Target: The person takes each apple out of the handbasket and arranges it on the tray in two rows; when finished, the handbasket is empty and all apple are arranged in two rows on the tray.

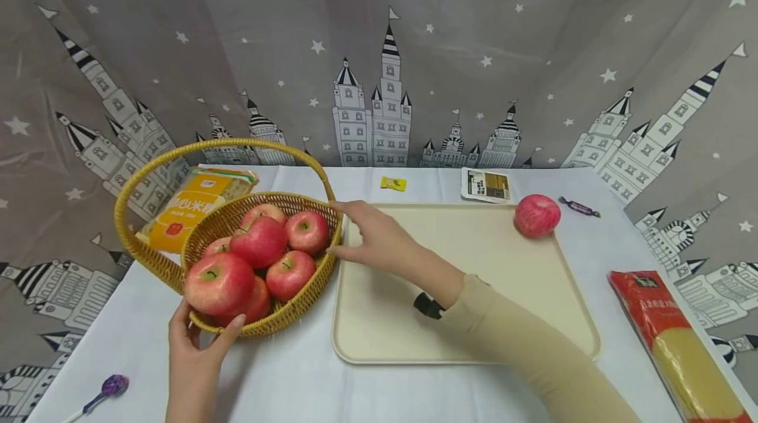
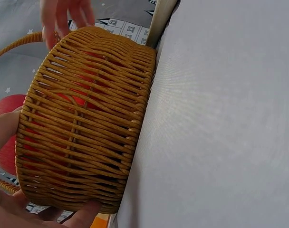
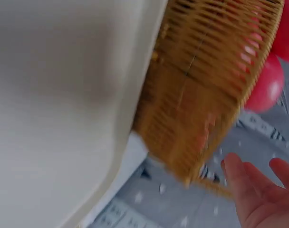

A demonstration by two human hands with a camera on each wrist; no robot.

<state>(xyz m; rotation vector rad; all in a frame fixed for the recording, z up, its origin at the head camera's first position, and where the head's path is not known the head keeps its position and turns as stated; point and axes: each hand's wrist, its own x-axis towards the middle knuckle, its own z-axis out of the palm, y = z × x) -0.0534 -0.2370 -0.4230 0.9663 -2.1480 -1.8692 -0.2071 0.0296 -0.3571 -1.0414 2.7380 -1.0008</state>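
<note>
A yellow wicker basket (image 1: 312, 301) with a tall arched handle (image 1: 122, 219) stands at the left, filled with several red apples (image 1: 258, 242). My left hand (image 1: 192, 358) grips its near left side. In the left wrist view, the thumb (image 2: 5, 130) lies at the rim and the fingertips (image 2: 90, 211) reach along the outer wall. My right hand (image 1: 381, 242) is at the basket's right rim, thumb and fingers spread and fairly straight. From the right wrist view, its fingers (image 3: 242, 178) extend beside the woven wall, holding nothing.
A beige tray (image 1: 426, 327) lies right of the basket, with one apple (image 1: 537, 216) at its far right corner. Around them are a yellow food bag (image 1: 177, 222), small yellow packet (image 1: 393, 183), white-edged pack (image 1: 485, 185), purple wrapped candy (image 1: 579, 206), lollipop (image 1: 114, 385) and red-and-yellow package (image 1: 675, 344).
</note>
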